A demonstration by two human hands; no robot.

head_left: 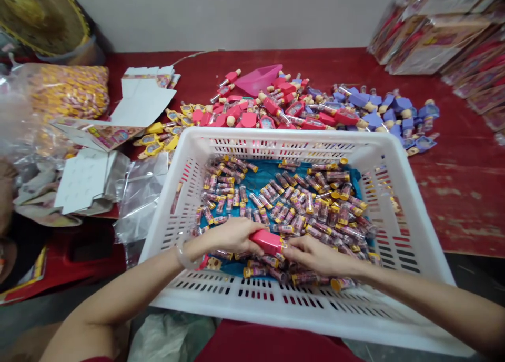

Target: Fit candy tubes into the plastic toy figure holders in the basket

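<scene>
My left hand (239, 234) is closed around a pinkish-red plastic toy case (267, 241), above the front half of a white slotted basket (315, 330). At the case's right end, my right hand (311, 254) pinches a small clear tube with a yellow end (283, 246). Its fingers hide most of that tube, and I cannot tell whether it sits inside the case. Beneath both hands, many small clear tubes with yellow caps (292, 204) lie loose over a blue sheet (256, 175) in the basket.
Behind the basket are heaped red toys (276, 109), purple toys (379, 109) and yellow toys (158, 141), with a pink scoop (258, 80) among the red. Folded white cartons (142, 101) and a bag of yellow pieces (69, 91) lie left. Packaged boxes (434, 41) are stacked right.
</scene>
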